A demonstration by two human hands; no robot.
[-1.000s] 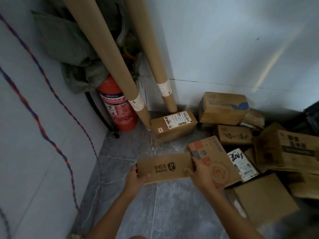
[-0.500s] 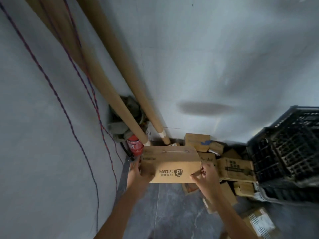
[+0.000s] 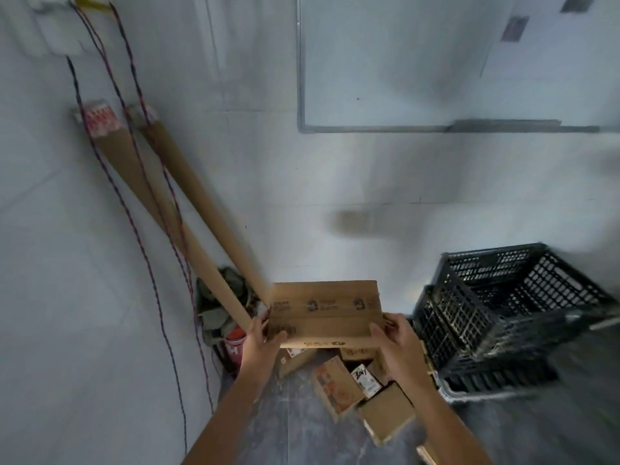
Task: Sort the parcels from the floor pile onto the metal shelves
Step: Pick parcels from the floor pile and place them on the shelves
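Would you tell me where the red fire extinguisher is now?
In the head view, the fire extinguisher stands in the floor corner, at the foot of the leaning cardboard tubes, just left of the left hand.

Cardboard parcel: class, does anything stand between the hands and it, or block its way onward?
Nothing lies between them: the left hand and right hand grip the cardboard parcel by its ends. No metal shelves are in view, so that path cannot be judged; black crates stand to its right.
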